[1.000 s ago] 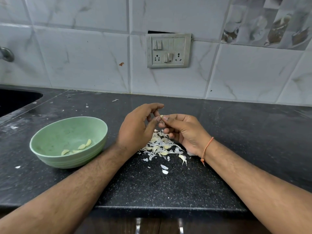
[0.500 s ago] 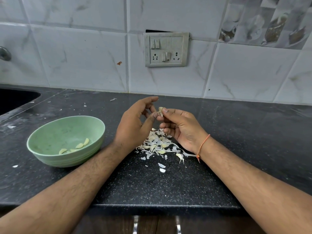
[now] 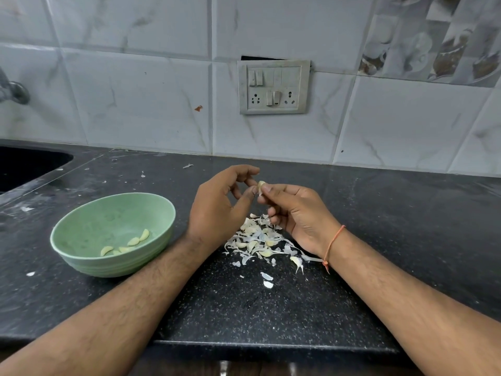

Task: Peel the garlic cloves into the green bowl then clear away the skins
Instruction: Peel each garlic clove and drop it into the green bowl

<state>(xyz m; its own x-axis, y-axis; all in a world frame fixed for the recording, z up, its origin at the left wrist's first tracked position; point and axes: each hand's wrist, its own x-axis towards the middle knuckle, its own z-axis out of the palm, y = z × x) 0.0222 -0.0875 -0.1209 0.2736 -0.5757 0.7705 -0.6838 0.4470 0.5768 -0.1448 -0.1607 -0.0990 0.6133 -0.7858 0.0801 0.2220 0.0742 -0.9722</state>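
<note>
Above the counter's middle my right hand (image 3: 295, 213) pinches a small garlic clove (image 3: 261, 185) between thumb and fingers. My left hand (image 3: 219, 204) meets it from the left, its thumb tip against the clove and its fingers curled above it. Below both hands lies a pile of white skins and unpeeled cloves (image 3: 260, 240). The green bowl (image 3: 89, 261) stands to the left, beside my left forearm, with several peeled cloves (image 3: 132, 241) inside.
Black speckled counter (image 3: 244, 308) with its front edge near me. A dark sink (image 3: 24, 166) sits at the far left under a tap (image 3: 13, 90). Stray skin flakes (image 3: 267, 279) lie in front of the pile. A switch panel (image 3: 273, 86) is on the tiled wall.
Both hands with the clove have risen slightly away from the pile. The left fingers have opened a little around the clove. Bowl and pile are unmoved.
</note>
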